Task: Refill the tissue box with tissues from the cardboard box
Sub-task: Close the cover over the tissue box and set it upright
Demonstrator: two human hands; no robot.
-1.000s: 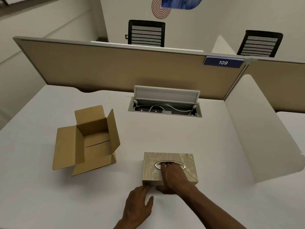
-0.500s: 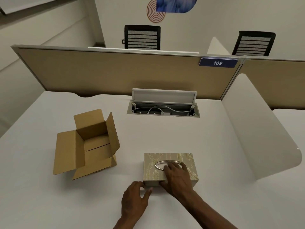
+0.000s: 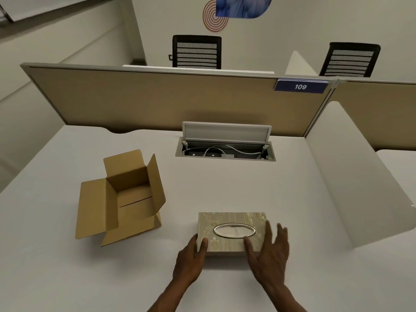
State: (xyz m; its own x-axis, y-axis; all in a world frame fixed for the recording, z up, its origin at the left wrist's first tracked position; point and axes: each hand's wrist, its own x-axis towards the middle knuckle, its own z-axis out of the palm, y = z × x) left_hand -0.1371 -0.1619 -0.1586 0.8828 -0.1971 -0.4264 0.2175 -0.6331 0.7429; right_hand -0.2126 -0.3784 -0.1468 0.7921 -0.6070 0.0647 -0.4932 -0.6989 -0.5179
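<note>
A beige patterned tissue box [image 3: 231, 221] with a silver oval opening on top lies on the white desk [image 3: 225, 183], near its front. My left hand [image 3: 190, 257] touches the box's near left corner, thumb on top. My right hand [image 3: 270, 251] hovers at the box's right end, fingers spread and blurred, holding nothing. The brown cardboard box [image 3: 126, 197] stands open to the left of the tissue box, flaps spread; no tissues show inside it.
An open cable hatch [image 3: 225, 149] with its lid raised sits at the desk's back. A tan partition [image 3: 168, 97] closes the far side, a white divider [image 3: 351, 183] the right. Two black chairs stand beyond.
My right hand has lifted off the oval opening and slid to the box's right end. My left hand moved up to the near left corner.
</note>
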